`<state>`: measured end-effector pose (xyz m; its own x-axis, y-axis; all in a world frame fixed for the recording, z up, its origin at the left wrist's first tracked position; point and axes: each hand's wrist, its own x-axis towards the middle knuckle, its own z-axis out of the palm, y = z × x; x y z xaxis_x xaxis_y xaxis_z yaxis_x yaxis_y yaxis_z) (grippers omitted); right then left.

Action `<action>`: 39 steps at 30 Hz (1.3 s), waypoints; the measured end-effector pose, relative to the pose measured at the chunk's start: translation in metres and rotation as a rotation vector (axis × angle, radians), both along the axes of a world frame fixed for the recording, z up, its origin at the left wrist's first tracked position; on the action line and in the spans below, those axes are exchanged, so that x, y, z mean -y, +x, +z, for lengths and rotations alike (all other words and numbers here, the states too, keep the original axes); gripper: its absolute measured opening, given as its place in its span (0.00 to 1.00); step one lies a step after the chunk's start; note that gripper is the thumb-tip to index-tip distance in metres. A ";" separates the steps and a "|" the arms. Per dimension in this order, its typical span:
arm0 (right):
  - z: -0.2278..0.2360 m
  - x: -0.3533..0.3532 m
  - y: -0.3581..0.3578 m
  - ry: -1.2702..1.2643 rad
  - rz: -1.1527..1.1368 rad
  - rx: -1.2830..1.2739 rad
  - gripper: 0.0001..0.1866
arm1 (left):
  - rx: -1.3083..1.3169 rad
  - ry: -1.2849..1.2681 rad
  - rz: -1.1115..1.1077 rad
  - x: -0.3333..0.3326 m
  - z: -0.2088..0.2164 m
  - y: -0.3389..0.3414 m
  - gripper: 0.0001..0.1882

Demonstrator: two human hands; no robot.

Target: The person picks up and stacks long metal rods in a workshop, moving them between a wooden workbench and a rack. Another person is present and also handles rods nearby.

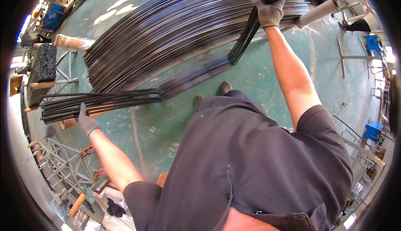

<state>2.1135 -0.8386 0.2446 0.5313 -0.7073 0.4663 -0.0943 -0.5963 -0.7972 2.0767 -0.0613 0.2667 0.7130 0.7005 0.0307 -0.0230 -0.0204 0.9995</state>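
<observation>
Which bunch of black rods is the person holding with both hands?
The thin bundle of rods nearest the person, gripped by the left hand and right hand. The big pile behind lies untouched.

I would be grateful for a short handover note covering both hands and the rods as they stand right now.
Left hand, gloved: gripping one end of a small bundle of dark rods.
Right hand, gloved: gripping the same bundle near its other end, raised.
The bundle sags between the hands, in front of the large stack of rods on its supports above the green floor.
Done: bundle lifted apart from the stack.
Left: bundle not yet set down anywhere.
</observation>
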 end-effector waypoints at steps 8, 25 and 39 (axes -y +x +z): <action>0.005 0.003 -0.011 -0.046 0.087 -0.073 0.56 | -0.241 -0.056 0.064 0.004 -0.053 -0.044 0.20; -0.106 -0.001 -0.224 0.137 0.059 -0.580 0.58 | -0.966 -0.185 -0.608 0.150 -0.307 -0.172 0.13; -0.231 0.086 -0.529 0.718 -0.134 -1.296 0.44 | -0.887 0.414 -0.788 0.323 -0.243 -0.157 0.19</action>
